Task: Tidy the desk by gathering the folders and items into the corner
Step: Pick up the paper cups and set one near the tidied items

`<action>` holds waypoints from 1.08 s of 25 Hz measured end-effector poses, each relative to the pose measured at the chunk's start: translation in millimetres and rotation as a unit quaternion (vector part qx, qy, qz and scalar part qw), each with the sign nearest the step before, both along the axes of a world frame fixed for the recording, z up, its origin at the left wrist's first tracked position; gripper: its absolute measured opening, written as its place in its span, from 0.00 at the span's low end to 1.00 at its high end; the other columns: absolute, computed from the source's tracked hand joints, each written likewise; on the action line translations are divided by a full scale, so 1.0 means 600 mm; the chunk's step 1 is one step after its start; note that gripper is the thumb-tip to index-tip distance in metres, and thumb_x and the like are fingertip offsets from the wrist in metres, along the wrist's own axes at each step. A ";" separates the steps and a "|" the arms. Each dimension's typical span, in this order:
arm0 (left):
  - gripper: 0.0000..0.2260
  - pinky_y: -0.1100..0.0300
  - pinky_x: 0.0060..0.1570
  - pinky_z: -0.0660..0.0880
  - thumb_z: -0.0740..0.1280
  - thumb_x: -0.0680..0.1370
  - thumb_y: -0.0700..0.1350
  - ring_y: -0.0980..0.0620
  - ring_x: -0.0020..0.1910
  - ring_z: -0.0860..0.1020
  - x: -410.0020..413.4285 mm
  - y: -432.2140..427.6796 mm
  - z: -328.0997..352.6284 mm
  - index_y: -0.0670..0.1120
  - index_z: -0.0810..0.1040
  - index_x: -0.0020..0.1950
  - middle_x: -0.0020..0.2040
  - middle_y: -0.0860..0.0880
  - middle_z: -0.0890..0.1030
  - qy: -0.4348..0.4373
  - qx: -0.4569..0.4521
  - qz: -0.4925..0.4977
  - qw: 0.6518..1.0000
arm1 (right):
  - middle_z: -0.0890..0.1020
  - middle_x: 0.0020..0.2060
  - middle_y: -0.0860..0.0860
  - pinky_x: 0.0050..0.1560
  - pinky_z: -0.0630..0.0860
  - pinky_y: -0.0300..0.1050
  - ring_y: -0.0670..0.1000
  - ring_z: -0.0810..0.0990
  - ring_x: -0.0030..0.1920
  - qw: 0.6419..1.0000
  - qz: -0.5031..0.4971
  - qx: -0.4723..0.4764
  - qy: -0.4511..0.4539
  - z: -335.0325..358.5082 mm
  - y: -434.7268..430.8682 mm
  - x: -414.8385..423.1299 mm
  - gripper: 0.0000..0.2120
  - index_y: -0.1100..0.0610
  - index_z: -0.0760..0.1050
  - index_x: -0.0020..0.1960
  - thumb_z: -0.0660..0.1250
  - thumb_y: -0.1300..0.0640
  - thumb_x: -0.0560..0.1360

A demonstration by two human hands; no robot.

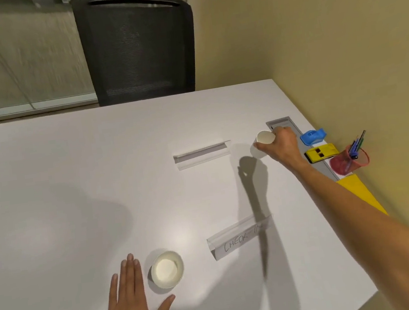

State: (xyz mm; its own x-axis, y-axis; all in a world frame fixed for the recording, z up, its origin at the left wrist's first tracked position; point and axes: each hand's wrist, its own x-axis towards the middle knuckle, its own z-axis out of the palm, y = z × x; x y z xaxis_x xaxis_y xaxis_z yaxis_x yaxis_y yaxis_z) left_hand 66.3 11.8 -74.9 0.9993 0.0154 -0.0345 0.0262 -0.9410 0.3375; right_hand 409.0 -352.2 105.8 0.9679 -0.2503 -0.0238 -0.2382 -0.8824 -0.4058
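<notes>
White and mostly bare, the table [73, 183] fills the view, with a black mesh office chair [137, 47] pushed up at its far edge and a yellowish wall [339, 48] running along its right side. The right hand [281, 146] reaches far across toward the wall and is closed around a white paper cup [263, 140], which is tilted so that its open mouth faces the camera; whether the cup touches the table cannot be told. Just beyond that hand, along the wall side, lies a grey cable tray [282, 123] set into the table. On or beside it sit a blue tape dispenser [313, 136] and, nearer, a yellow stapler [320, 153]. Next to the stapler stands a red mesh pen holder [348, 161] with pens [356, 145] sticking out. A yellow folder [360, 191] lies flat against the wall, partly hidden by the right forearm.

Out in the middle of the table are two clear acrylic sign holders: a blank one [202, 153] left of the held cup, and a nearer one [239, 237] with a handwritten "CHECK IN" card. Near the front edge, the left hand [133, 300] rests flat on the table, fingers spread, holding nothing. Just beside its fingertips stands a second white paper cup [167, 269], upright and apart from the hand.
</notes>
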 end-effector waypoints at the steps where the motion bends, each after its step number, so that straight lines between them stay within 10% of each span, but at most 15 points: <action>1: 0.54 0.37 0.72 0.66 0.66 0.65 0.74 0.39 0.77 0.66 0.003 -0.002 -0.008 0.34 0.64 0.76 0.79 0.39 0.63 -0.013 0.009 0.003 1.000 | 0.80 0.43 0.58 0.39 0.68 0.44 0.60 0.78 0.48 1.000 -0.004 -0.003 0.001 -0.011 -0.005 0.022 0.30 0.62 0.76 0.46 0.73 0.37 0.59; 9: 0.49 0.37 0.66 0.70 0.69 0.58 0.69 0.42 0.69 0.74 0.017 -0.022 -0.043 0.34 0.74 0.67 0.70 0.37 0.76 -0.067 0.022 0.070 0.995 | 0.78 0.49 0.60 0.43 0.70 0.45 0.62 0.76 0.54 0.999 -0.026 -0.014 0.013 -0.081 -0.009 0.130 0.28 0.63 0.75 0.49 0.76 0.41 0.62; 15: 0.36 0.38 0.58 0.73 0.49 0.78 0.60 0.43 0.60 0.78 0.028 -0.032 -0.043 0.30 0.80 0.57 0.60 0.34 0.82 -0.079 -0.026 0.083 0.993 | 0.78 0.50 0.61 0.47 0.71 0.46 0.62 0.75 0.55 0.999 -0.035 -0.024 0.018 -0.121 -0.014 0.157 0.28 0.64 0.76 0.48 0.75 0.41 0.63; 19: 0.25 0.41 0.59 0.72 0.55 0.73 0.43 0.49 0.73 0.72 0.016 -0.013 -0.067 0.39 0.74 0.68 0.77 0.47 0.69 -0.129 0.079 0.074 0.986 | 0.78 0.49 0.61 0.51 0.73 0.50 0.62 0.75 0.55 0.999 -0.039 -0.017 0.015 -0.134 -0.018 0.164 0.29 0.64 0.76 0.48 0.74 0.40 0.62; 27: 0.25 0.50 0.69 0.64 0.51 0.78 0.48 0.54 0.78 0.63 0.068 -0.029 -0.054 0.33 0.80 0.59 0.71 0.41 0.75 -0.138 0.030 0.042 0.989 | 0.73 0.61 0.61 0.56 0.71 0.59 0.64 0.71 0.62 0.994 -0.023 -0.108 0.010 -0.121 -0.009 0.142 0.44 0.63 0.65 0.67 0.72 0.33 0.63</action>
State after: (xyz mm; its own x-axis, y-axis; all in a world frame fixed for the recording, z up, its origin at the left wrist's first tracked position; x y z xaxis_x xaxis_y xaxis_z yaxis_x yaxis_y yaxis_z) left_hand 107.3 -5.7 -107.3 0.9657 0.0919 0.2428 0.0192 -0.9580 0.2862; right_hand 494.5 -357.6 33.4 0.9553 -0.2952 0.0164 -0.2859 -0.9364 -0.2033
